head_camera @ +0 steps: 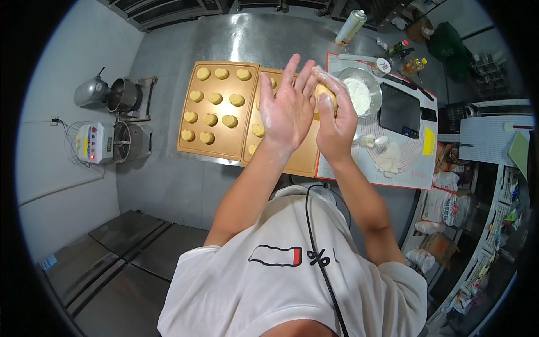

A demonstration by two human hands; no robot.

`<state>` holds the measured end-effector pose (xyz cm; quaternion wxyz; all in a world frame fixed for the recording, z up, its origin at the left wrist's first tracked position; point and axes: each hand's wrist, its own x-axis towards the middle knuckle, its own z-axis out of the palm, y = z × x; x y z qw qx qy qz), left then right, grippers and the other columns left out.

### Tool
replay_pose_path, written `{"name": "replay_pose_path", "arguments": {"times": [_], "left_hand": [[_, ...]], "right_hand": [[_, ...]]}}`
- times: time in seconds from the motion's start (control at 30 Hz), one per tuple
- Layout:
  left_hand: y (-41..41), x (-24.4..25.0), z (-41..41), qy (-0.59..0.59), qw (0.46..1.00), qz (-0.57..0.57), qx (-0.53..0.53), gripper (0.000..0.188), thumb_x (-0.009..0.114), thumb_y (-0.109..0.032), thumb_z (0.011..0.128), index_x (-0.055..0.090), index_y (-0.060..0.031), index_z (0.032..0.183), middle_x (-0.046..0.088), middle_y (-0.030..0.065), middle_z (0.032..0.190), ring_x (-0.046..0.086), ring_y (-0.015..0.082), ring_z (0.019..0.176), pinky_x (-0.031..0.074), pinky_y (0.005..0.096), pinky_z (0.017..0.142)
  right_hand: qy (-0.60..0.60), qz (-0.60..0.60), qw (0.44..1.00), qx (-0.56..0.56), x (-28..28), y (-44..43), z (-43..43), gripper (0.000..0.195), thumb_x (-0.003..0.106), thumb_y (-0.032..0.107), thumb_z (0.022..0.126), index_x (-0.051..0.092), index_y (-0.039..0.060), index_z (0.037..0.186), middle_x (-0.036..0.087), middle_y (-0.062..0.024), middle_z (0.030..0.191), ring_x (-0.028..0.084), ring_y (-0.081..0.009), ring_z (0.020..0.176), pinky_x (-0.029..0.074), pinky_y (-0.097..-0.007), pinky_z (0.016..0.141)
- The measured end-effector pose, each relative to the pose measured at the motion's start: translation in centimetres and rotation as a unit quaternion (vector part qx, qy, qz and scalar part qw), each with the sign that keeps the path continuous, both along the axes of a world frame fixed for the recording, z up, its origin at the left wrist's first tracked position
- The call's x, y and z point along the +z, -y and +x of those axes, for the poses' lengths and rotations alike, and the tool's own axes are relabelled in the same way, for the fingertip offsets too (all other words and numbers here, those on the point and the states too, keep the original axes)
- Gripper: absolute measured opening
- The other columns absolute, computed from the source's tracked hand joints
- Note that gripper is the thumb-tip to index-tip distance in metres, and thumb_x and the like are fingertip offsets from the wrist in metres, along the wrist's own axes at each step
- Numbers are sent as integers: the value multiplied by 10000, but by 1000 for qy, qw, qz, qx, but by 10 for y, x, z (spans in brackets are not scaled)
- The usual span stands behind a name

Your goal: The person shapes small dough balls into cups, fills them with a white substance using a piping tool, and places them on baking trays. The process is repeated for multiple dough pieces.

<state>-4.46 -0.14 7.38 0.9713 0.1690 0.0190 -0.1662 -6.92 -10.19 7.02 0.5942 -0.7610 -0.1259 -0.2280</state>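
Note:
Floury and palm up, my left hand [286, 105] has its fingers spread over a golden baking tray [307, 160], with nothing lying on the palm. My right hand [337, 113] is curled around a piece of yellow dough [326, 99], close beside the left fingers. Lumps of yellow dough sit in rows on another golden baking tray [223, 149] at the left, and more lie on the tray under my hands, partly hidden. A metal bowl of white powder [358, 94] stands just right of my right hand.
A red-edged mat [408, 179] carries a black digital scale [399, 110], a crumpled cloth-like piece [389, 160] and a white-handled tool [370, 141]. A spray can [350, 28] and small bottles [414, 66] stand farther back. Mixers [94, 142] are at the left, shelves at the right.

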Motion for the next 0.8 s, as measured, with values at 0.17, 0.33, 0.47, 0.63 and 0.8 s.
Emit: {"name": "replay_pose_path", "arguments": {"times": [0.17, 0.33, 0.47, 0.63, 0.8], "left_hand": [[3, -9, 9, 43, 996, 9, -74, 839, 183, -643, 1033, 235, -5, 1576, 314, 217, 1601, 330, 333, 1482, 261, 432, 1227], [17, -12, -14, 71, 973, -212, -51, 895, 187, -729, 997, 226, -53, 1583, 262, 144, 1637, 294, 332, 1496, 233, 478, 1233], [-5, -2, -1, 50, 998, -32, -37, 871, 241, -712, 1000, 252, -58, 1575, 272, 190, 1624, 285, 338, 1499, 255, 458, 1226], [-6, 2, -11, 12, 988, -11, -151, 875, 257, -709, 1003, 286, -27, 1550, 340, 215, 1581, 333, 333, 1474, 269, 450, 1223], [-10, -13, -12, 6, 986, -127, -109, 835, 235, -620, 1038, 239, 35, 1555, 318, 249, 1589, 325, 363, 1484, 297, 433, 1216]], "right_hand": [[36, -124, 988, 88, 11, 2, 0, 360, 531, 30, 910, 640, -11, 1251, 623, -212, 1330, 558, -397, 1296, 350, -470, 1158], [10, -194, 981, 5, 27, -5, 13, 392, 472, 48, 933, 640, 11, 1285, 635, -186, 1338, 541, -390, 1332, 364, -457, 1159], [30, -96, 994, 51, 19, -4, -2, 351, 477, 54, 933, 660, -20, 1223, 664, -193, 1277, 596, -415, 1243, 396, -453, 1137], [148, -230, 958, 83, 21, -3, 7, 325, 550, 21, 856, 663, -30, 1157, 658, -197, 1272, 617, -386, 1215, 483, -438, 1053], [110, -197, 960, 163, 18, -6, -7, 354, 539, -1, 823, 656, -52, 1153, 651, -212, 1273, 606, -393, 1230, 473, -438, 1063]]}}
